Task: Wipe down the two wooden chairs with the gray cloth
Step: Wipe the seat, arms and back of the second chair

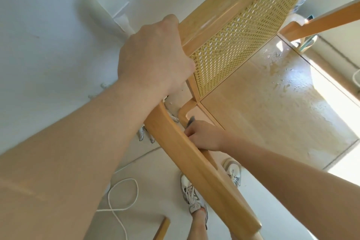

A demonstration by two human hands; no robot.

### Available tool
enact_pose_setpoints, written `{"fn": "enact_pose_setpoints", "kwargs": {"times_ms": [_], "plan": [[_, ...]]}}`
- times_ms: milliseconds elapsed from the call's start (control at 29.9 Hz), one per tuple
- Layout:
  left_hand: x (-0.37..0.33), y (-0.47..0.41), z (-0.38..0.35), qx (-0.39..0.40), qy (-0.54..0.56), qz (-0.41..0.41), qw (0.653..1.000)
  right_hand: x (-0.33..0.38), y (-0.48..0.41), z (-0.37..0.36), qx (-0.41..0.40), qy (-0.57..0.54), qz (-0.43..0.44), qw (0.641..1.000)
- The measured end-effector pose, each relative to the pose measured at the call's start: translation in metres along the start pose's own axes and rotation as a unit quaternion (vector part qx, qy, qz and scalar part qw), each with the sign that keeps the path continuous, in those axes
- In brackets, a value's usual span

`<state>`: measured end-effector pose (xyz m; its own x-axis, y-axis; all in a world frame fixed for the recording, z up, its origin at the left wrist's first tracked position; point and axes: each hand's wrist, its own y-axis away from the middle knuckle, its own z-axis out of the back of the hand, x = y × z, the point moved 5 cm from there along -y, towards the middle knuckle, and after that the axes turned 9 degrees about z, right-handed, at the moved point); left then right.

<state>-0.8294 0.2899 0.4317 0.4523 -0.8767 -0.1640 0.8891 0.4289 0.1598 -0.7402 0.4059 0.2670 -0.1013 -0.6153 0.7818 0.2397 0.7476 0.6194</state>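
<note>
White cord [124, 197] looped on floor, lower left. Left hand [155, 60], grip wrapped tight around wooden frame corner of tilted cane-seat chair [243, 31]. Chair leg [196, 163] runs down toward sneakers [191, 193]. Right hand [204, 137], fingers pinched on gray cloth [190, 121], pressed against the leg's inner side beneath the seat joint.

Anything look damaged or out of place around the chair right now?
Yes. The floor beside the chair's cane panel shows pale flaky patches, like peeling finish or residue. A white cord lies looped loose near the person's sneakers, a possible trip hazard. The chair itself looks intact.
</note>
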Motion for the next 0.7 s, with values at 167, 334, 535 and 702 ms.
{"fn": "enact_pose_setpoints", "kwargs": {"times_ms": [167,334,535,702], "plan": [[-0.006,0.009,0.013,0.014,-0.008,-0.009,1.0,0.039,0.081,0.0,-0.002,-0.071,0.042,0.997],[-0.003,0.01,0.014,0.006,0.002,-0.009,1.0,0.033,0.122,-0.007,-0.147,-0.355,0.062,0.921],[-0.006,0.015,0.016,-0.003,0.007,-0.031,1.0,-0.057,0.087,-0.008,-0.35,-0.612,-0.033,0.708],[-0.016,0.025,0.021,-0.099,0.011,-0.16,0.982,-0.043,0.035,0.004,-0.329,-0.736,0.087,0.585]]}}
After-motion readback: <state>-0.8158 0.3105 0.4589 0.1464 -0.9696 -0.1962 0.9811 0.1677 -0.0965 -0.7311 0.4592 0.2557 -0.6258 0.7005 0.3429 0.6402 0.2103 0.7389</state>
